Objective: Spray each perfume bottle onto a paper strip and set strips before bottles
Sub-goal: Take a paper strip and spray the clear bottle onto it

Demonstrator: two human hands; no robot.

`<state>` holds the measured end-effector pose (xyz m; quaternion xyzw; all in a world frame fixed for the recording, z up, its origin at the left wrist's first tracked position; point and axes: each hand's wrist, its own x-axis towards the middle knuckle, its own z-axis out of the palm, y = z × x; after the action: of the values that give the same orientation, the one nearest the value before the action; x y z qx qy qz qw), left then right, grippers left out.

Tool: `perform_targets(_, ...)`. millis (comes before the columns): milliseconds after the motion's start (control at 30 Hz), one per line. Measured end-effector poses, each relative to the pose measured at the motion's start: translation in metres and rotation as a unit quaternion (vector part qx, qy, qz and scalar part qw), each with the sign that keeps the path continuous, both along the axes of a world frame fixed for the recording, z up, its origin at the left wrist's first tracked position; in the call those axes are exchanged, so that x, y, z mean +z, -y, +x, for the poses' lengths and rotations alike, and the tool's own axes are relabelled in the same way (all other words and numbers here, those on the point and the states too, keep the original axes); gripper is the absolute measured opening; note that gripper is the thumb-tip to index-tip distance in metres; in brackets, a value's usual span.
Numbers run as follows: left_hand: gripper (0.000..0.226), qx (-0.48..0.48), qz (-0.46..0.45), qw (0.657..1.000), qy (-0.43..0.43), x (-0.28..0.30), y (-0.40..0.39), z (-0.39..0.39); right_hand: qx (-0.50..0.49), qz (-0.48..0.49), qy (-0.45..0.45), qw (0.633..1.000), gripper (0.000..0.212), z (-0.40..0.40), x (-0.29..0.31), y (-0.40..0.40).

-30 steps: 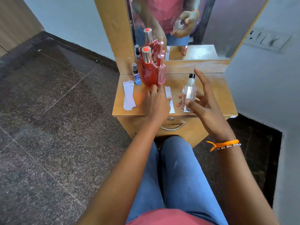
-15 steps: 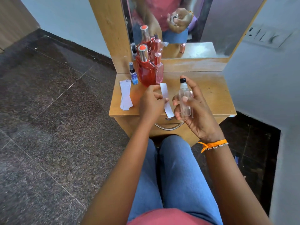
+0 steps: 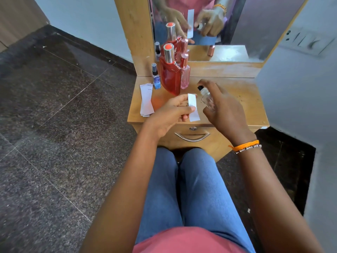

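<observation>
1. Left hand: grip pinched on a paper strip, strip raised upright above the front edge of the surface; lower fingers partly hidden behind the strip.
2. Right hand: grip closed around a clear bottle, forefinger arched over the black spray cap; bottle tilted, nozzle toward the strip, just beside it. Lower half of the bottle hidden by palm and fingers; liquid level not readable.
3. Red bottle, pink bottle, small blue bottle: upright at the back left of the surface, close together; pink bottle partly hidden by the red one; labels too small to read.
4. Stack of spare strips: lying flat on the left side of the surface, near the blue bottle; count unclear.
5. Mirror: top cut off; reflection repeats hands, strip, bottles.
6. Change from half a second ago: strip lifted higher and more upright; bottle tipped further toward the strip, forefinger moved onto the cap; standing bottles and stack unmoved.
</observation>
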<state>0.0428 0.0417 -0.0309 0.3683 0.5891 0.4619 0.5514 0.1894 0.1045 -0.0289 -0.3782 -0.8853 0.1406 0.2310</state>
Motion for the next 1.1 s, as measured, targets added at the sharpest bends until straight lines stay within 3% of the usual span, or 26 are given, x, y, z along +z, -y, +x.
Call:
perform_targets(333,0.039,-0.015,0.02,0.999,0.026,-0.0039,-0.0024,0.0021,0.013,0.028,0.082,0.996,0.06,-0.0008,-0.002,-0.0084)
perform_targets(667,0.042,-0.019,0.017,1.0,0.016,-0.0047,-0.0042,0.0022,0.023,0.035,0.084,0.996,0.056,-0.0016,-0.0053,-0.0093)
perform_targets(867,0.042,-0.024,0.013,1.0,0.015,-0.0043,-0.0038,0.0027,0.025,0.02,0.048,0.998,0.053,-0.0023,-0.0033,-0.0091)
perform_targets(1100,0.041,-0.017,0.023,1.0,-0.006,-0.0045,-0.0062,0.004,-0.043,-0.033,-0.083,0.995,0.063,0.0071,-0.0033,-0.006)
